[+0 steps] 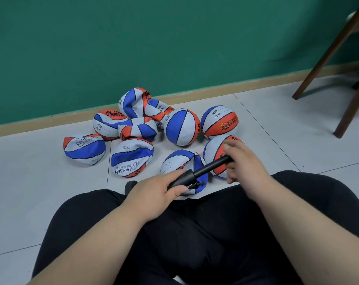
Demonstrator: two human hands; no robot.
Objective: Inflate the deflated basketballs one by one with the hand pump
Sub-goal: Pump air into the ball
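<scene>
Black pump bridges the hands; left hand grips barrel; right hand grips handle.

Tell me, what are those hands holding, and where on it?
The black hand pump: left hand grips its thicker end, right hand grips its thinner end.

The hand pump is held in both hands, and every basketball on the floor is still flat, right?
Not every one: the head view shows left hand and right hand on the hand pump, but the middle basketball and its right neighbour look round.
</scene>
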